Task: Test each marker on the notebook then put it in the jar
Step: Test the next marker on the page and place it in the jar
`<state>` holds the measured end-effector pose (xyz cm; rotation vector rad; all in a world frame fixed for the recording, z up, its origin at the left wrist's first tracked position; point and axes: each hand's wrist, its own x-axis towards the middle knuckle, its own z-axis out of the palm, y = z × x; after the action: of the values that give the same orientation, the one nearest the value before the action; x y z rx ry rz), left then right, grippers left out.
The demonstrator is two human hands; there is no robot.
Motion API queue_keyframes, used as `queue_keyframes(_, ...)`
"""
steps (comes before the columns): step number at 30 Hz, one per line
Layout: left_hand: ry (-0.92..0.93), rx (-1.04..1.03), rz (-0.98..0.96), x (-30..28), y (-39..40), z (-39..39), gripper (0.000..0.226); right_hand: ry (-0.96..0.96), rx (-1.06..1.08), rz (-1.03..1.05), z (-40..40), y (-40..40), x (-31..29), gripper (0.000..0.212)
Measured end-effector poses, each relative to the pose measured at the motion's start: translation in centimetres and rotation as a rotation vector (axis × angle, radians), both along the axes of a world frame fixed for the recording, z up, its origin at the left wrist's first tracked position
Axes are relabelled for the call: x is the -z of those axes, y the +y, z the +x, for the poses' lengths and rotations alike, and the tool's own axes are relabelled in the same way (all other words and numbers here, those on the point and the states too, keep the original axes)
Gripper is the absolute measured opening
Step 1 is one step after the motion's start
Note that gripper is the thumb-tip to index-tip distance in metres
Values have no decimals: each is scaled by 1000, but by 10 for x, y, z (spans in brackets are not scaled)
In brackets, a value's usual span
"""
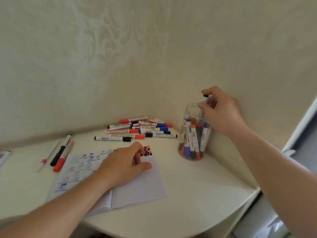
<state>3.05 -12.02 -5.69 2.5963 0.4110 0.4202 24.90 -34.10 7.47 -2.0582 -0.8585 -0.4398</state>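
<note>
Left hand point(126, 162) rests on the open notebook point(137, 188), fingers loosely curled, holding nothing. Untested markers point(140, 130) lie piled at far centre, long axes left-right, nearer this hand. Right hand point(221, 110) pinches a black-capped marker point(205, 98) directly over the clear jar point(194, 133) at far right, long axis near upright, lower end inside the rim. Judgement: release drops it in.

notebook point(137, 186) open near front edge of table point(197, 194), left hand point(123, 166) resting on it. marker pile point(142, 129) behind notebook, along back edge. jar point(194, 133) in back right corner, markers inside, right hand point(221, 110) over its mouth. couple markers point(62, 152) left of notebook.
</note>
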Motion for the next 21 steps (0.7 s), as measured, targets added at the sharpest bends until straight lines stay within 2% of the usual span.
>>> queue_keyframes(2,1,0,6,0,0,1,39,-70,39,-112,-4,2,0,17)
queue_keyframes(3,1,2,11,0,0,1,38,-138,60,-158,-5,2,0,20)
queue_keyframes(4,4,2,16,0,0,1,38,-194,81,-227,-5,3,1,39)
queue_keyframes(6,13,6,22,1,0,1,38,-186,129,-442,-10,5,3,67)
queue_keyframes(8,19,6,19,0,0,1,38,-186,155,-650,-11,6,5,84)
queue_keyframes(10,18,4,12,-1,0,1,37,-204,132,-714,-8,6,5,91)
queue_keyframes(13,10,10,-1,-3,-2,0,31,-311,106,-536,1,5,10,74)
queue_keyframes(16,-27,15,-83,-2,1,1,20,-594,86,-158,-9,11,22,43)
queue_keyframes(18,-103,7,-315,-5,10,6,18,-726,-38,69,-34,28,30,22)
queue_keyframes(20,-216,-51,-557,-11,26,14,19,-691,-223,95,-57,53,44,18)
queue_keyframes(21,-260,-105,-577,-13,37,16,15,-621,-285,63,-64,67,54,20)
